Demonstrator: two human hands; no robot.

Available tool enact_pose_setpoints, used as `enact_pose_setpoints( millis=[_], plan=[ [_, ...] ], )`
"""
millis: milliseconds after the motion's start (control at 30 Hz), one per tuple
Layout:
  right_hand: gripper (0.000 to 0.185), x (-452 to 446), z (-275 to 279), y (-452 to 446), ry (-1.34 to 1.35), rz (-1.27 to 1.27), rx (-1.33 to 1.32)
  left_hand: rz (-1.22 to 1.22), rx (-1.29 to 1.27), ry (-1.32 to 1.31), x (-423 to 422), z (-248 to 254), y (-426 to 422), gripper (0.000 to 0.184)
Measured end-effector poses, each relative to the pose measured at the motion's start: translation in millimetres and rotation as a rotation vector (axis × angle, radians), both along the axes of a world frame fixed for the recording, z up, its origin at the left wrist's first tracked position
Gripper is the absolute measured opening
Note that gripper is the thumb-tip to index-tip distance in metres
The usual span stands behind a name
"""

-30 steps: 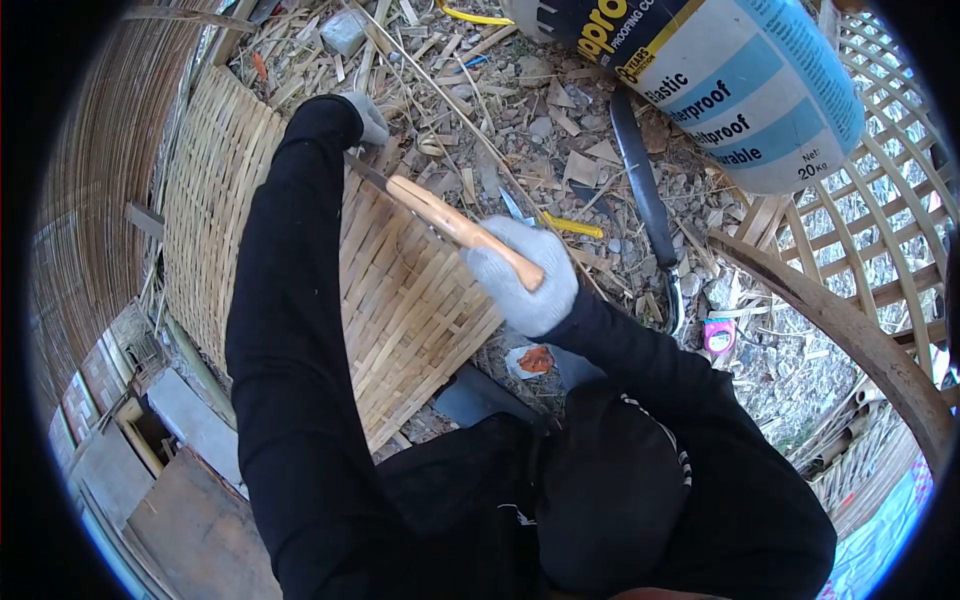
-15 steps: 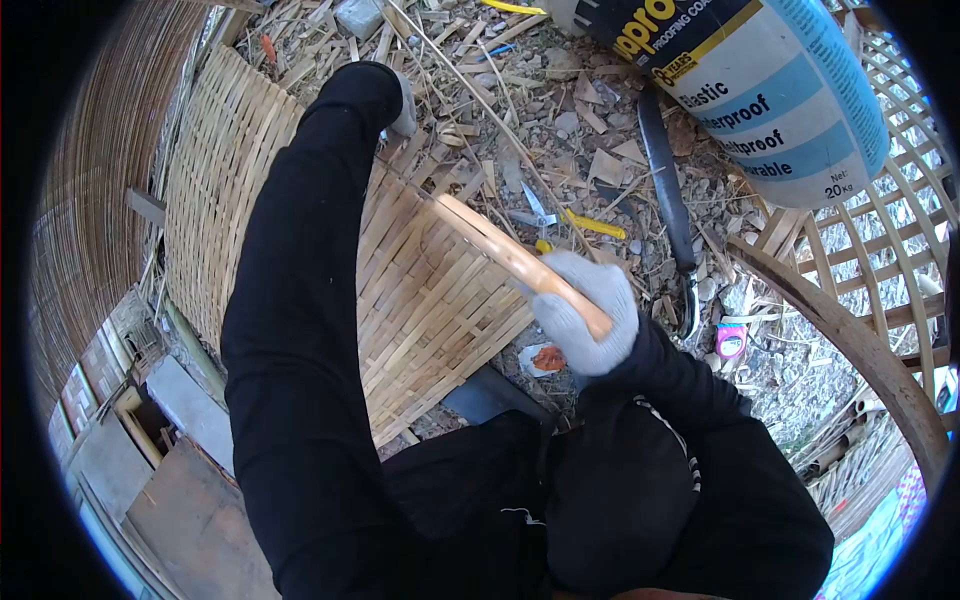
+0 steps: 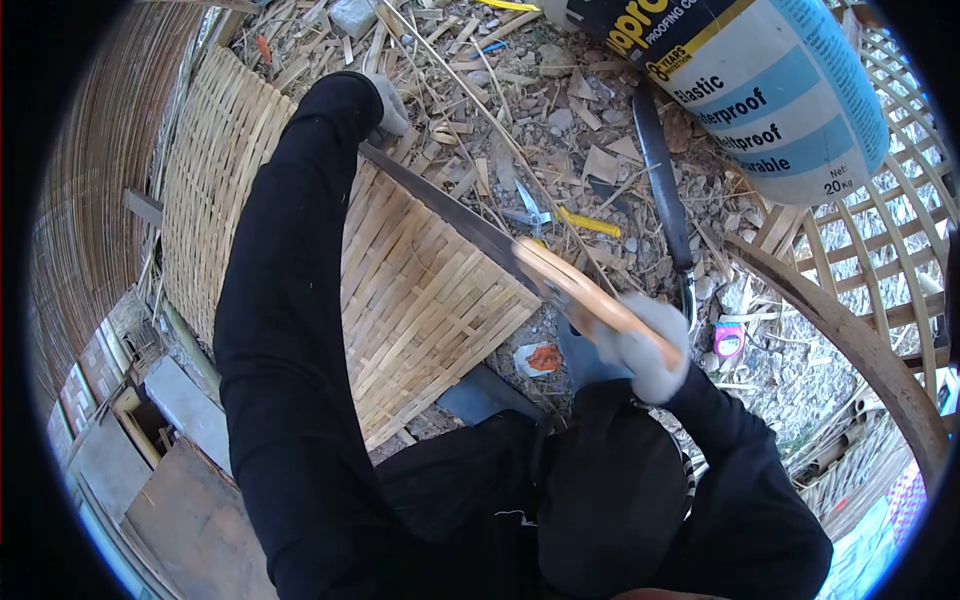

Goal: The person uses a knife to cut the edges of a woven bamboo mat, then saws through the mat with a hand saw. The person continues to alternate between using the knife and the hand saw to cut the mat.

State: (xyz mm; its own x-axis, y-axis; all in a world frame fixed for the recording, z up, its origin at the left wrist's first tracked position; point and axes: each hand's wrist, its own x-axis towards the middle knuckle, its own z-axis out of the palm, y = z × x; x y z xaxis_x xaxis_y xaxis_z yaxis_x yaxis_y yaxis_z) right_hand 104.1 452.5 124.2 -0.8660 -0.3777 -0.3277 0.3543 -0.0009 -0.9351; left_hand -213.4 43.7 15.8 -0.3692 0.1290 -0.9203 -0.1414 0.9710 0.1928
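My right hand (image 3: 650,350), in a pale glove, is closed around the wooden handle of a handsaw (image 3: 570,280). The saw's dark blade (image 3: 440,205) lies along the far edge of a woven bamboo panel (image 3: 420,310) and points to the upper left. Beyond the blade's tip, my left hand (image 3: 393,108) is at the panel's far edge. It is gloved too, and my black sleeve hides most of its fingers, so I cannot tell its grip.
A machete (image 3: 660,180) lies on the chip-strewn ground, with a yellow-handled tool (image 3: 590,222) to its left. A pink tape measure (image 3: 729,340) is at right. At upper right stands a large labelled bucket (image 3: 760,110), beside a bamboo lattice (image 3: 890,230).
My right hand has drawn the handsaw down and to the right, showing more of the blade. My left hand has shifted slightly down.
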Motion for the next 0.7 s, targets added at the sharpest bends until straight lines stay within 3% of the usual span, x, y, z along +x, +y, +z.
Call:
enact_pose_setpoints(
  millis=[233,333,467,533,700],
  plan=[
    [0.022,-65.5,-58.0,-103.0,-0.020,-0.112,-0.242,-0.227,-0.090,0.037,0.6,12.9,14.4,0.037],
    [0.022,-58.8,-39.3,-90.8,0.384,-0.039,-0.031,-0.260,-0.089,0.041,-12.9,8.5,10.8,0.040],
    [0.022,-25.3,-9.2,-36.0,0.127,0.010,-0.077,-0.238,-0.189,-0.001,-11.7,4.7,19.4,0.043],
    [0.028,-13.6,0.5,-2.7,0.119,0.102,-0.004,-0.220,-0.184,-0.030,-13.6,0.8,19.1,0.042],
    [0.033,6.0,4.7,16.4,0.012,0.051,-0.019,-0.159,-0.072,-0.023,-4.9,17.4,15.6,0.034]
  ],
)
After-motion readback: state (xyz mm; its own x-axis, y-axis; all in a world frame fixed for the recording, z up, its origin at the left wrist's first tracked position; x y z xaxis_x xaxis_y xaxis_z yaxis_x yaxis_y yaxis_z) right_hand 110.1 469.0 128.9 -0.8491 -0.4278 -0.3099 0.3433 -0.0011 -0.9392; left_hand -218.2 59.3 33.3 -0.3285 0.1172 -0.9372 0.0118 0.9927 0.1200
